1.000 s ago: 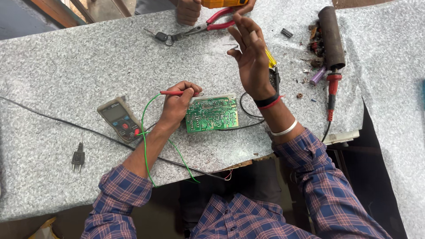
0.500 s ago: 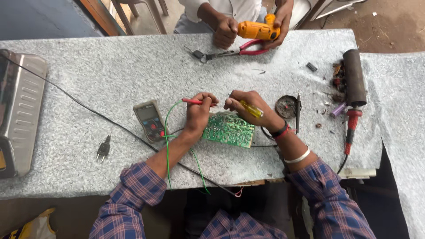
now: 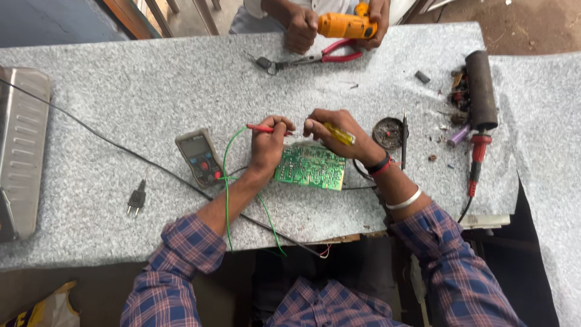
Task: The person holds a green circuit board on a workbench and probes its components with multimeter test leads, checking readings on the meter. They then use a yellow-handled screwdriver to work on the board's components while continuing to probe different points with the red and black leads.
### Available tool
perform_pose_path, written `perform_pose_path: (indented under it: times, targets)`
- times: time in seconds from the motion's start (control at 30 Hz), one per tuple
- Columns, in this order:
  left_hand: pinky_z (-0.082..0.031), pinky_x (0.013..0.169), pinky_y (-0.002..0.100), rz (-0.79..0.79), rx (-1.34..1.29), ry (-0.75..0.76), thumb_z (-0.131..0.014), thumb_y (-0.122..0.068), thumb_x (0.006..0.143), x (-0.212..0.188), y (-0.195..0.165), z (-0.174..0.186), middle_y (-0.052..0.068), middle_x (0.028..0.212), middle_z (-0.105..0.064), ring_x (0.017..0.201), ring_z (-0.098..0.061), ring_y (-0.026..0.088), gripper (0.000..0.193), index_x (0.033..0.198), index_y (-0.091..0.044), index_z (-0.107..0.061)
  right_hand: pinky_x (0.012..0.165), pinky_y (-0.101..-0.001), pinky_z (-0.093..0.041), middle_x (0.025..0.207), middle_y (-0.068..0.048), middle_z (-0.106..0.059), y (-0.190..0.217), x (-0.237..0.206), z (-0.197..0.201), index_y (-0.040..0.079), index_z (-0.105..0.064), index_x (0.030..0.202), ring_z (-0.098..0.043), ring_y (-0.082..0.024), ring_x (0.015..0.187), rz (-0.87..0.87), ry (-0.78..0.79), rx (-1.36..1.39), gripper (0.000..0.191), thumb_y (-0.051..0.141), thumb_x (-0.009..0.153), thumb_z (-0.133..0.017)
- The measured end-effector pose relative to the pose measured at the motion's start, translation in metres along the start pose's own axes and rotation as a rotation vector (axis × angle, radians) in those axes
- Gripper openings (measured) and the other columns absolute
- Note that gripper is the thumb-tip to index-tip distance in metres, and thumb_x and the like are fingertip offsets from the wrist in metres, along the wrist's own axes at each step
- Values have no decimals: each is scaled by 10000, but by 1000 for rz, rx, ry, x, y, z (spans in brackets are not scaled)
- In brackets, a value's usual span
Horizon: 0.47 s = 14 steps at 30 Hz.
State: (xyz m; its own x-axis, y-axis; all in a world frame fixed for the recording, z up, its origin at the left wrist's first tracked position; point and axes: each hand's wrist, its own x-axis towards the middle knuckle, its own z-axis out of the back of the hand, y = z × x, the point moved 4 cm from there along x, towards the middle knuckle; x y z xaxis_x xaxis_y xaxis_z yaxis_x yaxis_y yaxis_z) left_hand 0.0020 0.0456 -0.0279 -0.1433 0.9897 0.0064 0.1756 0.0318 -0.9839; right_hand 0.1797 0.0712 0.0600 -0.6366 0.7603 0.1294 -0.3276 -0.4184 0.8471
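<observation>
On the speckled grey stone bench (image 3: pixel 151 91) a green rectangular circuit board (image 3: pixel 310 166) lies flat near the front edge, studded with small solder points. The left hand (image 3: pixel 269 145) is curled at the board's left edge, fingers pinching a thin red probe (image 3: pixel 264 129). The right hand (image 3: pixel 336 133) is closed around a yellow-handled tool (image 3: pixel 339 134) above the board's upper edge. A green wire (image 3: pixel 227 181) loops past a grey multimeter (image 3: pixel 198 157) lying left of the board. Across the bench another person's hands grip an orange tool (image 3: pixel 345 25) by red-handled pliers (image 3: pixel 330 54)
</observation>
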Motion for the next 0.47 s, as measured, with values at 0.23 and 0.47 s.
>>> perform_pose_path:
  times: [0.23,0.47]
  targets:
    - [-526,805,293,-19,4,11,-529,-55,989,1,-3,-3,54,878,-710,830,-629,121,166,920,-5,-672,683,-291,-579,862,-42,-751,-8,2,1,26,-687,964,-710,-123,750,-33,-26,31,337,304,1068,-527]
    - [-534,796,303,-21,58,-3,-531,-58,978,-1,-3,-7,45,857,-708,825,-637,124,165,903,-16,-672,715,-298,-563,845,-33,-734,-21,-2,3,34,-723,949,-685,-113,763,-63,-46,102,352,294,1083,-526]
